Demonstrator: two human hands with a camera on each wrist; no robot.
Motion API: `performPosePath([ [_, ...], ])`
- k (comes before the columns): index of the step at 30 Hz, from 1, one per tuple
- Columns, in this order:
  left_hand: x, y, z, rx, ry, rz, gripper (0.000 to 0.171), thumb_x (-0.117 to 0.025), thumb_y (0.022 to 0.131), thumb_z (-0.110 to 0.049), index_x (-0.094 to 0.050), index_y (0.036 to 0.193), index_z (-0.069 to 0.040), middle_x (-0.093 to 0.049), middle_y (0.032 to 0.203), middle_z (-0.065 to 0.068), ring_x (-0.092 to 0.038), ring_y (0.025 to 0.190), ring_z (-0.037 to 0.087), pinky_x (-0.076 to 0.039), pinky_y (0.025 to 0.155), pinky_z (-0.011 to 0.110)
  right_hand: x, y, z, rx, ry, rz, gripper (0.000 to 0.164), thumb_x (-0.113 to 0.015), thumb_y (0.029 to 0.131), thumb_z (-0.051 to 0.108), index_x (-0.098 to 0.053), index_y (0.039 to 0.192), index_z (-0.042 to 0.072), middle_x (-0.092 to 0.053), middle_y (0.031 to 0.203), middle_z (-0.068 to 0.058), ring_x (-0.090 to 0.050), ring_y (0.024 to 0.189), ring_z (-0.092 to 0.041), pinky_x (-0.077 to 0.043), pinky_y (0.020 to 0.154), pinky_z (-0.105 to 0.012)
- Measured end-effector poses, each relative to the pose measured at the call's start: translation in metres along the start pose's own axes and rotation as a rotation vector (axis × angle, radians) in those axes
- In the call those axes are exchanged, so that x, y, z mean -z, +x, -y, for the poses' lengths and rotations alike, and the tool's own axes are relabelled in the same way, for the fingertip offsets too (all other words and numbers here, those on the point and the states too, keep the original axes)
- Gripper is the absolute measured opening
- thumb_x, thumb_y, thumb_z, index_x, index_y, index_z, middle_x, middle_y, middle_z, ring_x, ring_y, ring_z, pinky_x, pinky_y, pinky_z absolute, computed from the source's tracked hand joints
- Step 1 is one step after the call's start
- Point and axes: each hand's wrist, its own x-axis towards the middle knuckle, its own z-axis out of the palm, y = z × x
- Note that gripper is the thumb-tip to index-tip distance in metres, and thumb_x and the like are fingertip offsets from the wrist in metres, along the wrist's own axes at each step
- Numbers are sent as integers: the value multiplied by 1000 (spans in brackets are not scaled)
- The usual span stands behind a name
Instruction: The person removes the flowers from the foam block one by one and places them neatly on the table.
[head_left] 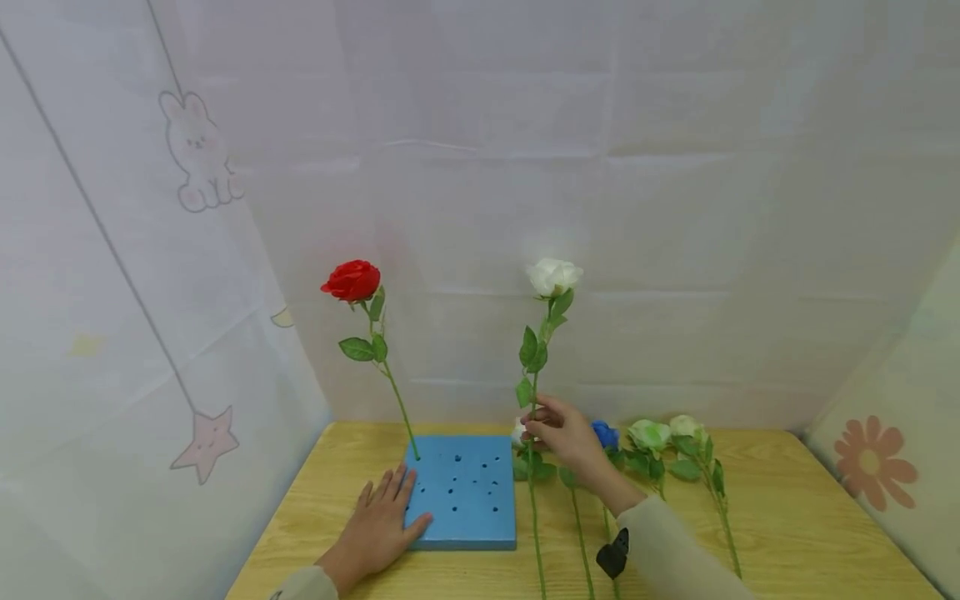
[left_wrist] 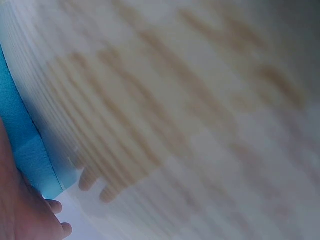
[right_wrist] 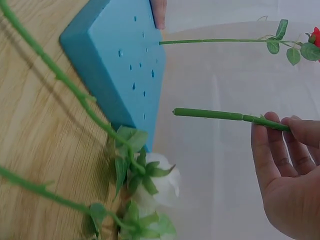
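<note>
My left hand [head_left: 377, 527] lies flat with spread fingers over the left edge of a blue block [head_left: 468, 529] pierced with several small holes. A red rose [head_left: 352, 281] stands in a hole near the block's back left corner, its stem leaning left. Right of the block, my right hand [head_left: 568, 440] pinches a white rose [head_left: 553, 277] by the stem, bloom up. In the right wrist view, the lower end of its stem [right_wrist: 207, 114] sticks out past the fingers [right_wrist: 282, 150], apart from the block. The left wrist view shows mostly blurred tabletop and the block's side [left_wrist: 25, 135].
Right of the block, more roses lie on the wooden table [head_left: 795, 508], stems towards me: a blue rose [head_left: 604, 434], a pale green rose [head_left: 649, 434], a cream rose [head_left: 686, 427] and a white rose [head_left: 518, 432] behind my right hand. A pale curtain [head_left: 675, 208] hangs behind the table.
</note>
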Motion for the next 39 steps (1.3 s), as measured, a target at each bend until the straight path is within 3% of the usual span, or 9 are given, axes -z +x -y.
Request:
performPosePath([
  [6,-4,1,3,-1,1,4,90,-35,98,-75,-26,162,-12,-21,167,14,-21,153,40,-15,117,69,19,-15,-4,24,-28,3,64,-67,98,8,-39,155,5,-67,121,-18,-71,101,-27,-58,88,-43],
  [13,-4,0,2,9,5,4,91,-36,98,-74,-26,162,-11,-21,167,14,-21,153,40,-16,117,69,43,-34,-4,24,-102,-2,66,-68,98,15,-38,156,4,-69,120,-12,-71,100,-20,-59,87,-41],
  [19,-4,1,2,10,0,10,92,-35,97,-76,-26,162,-11,-21,167,14,-21,153,40,-15,116,69,66,-49,-6,25,-87,10,69,-68,98,17,-34,156,-2,-66,125,-20,-70,107,-30,-59,86,-41],
  [24,-4,2,2,11,-6,16,94,-34,96,-77,-26,162,-11,-21,168,14,-21,153,41,-16,116,69,84,-62,-12,26,-46,44,70,-68,98,16,-34,155,-4,-67,122,-19,-72,104,-27,-58,88,-45],
  [33,-5,4,3,12,-7,9,94,-34,96,-78,-25,162,-13,-21,168,13,-21,153,41,-15,116,70,111,-89,-8,-89,-32,42,84,-70,97,22,-20,159,-5,-66,125,-18,-71,105,-30,-59,85,-43],
  [39,-4,3,1,18,-11,13,93,-36,96,-77,-27,162,-12,-22,167,15,-21,152,41,-16,115,70,127,-105,-4,-168,-39,37,78,-71,96,23,-30,158,-1,-68,119,-11,-70,103,-29,-60,83,-46],
])
